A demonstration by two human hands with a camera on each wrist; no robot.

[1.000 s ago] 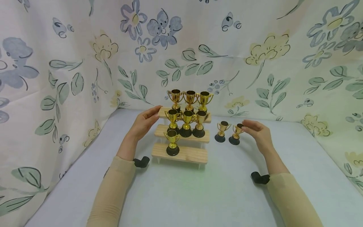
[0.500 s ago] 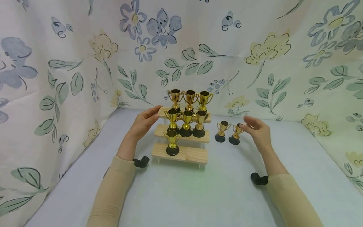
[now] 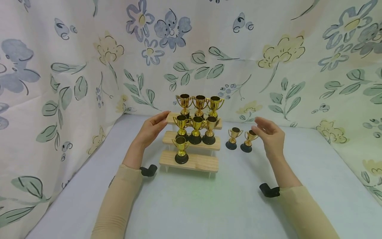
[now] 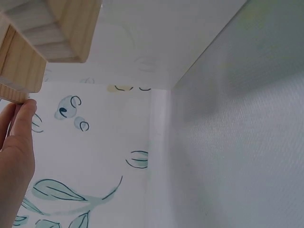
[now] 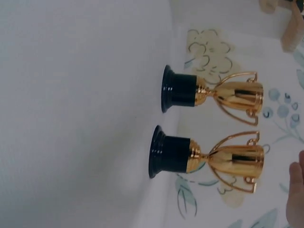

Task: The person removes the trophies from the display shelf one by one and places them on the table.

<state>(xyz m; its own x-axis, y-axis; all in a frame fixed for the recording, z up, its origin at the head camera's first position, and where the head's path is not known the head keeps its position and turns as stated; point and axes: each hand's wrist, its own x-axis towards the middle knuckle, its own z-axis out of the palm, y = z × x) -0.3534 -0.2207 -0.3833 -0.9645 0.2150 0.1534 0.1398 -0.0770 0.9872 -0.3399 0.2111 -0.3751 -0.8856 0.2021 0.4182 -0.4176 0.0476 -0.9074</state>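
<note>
My left hand (image 3: 152, 129) holds the left end of the top step of a three-step wooden display stand (image 3: 203, 162), thumb to the front and fingers toward the back. Several small gold trophy cups with black bases stand upright on it: three on top, three on the middle step, one trophy (image 3: 181, 151) on the bottom step. Right of the stand, two more upright trophies, a left one (image 3: 234, 133) and a right one (image 3: 247, 145), stand on the table. Beside the right one hovers my right hand (image 3: 271, 136), fingers loosely bent, apart from both cups in the right wrist view.
A pale cloth-like surface (image 3: 191, 205) covers the table. Floral curtains (image 3: 226, 73) hang behind and on both sides. Clear legs (image 3: 210, 174) carry the wooden steps. A black camera mount (image 3: 269, 190) sits on the right wrist, another (image 3: 148, 170) on the left.
My right hand has lifted slightly up and away from the right trophy, which stays standing in place. The left hand and the stand have not moved.
</note>
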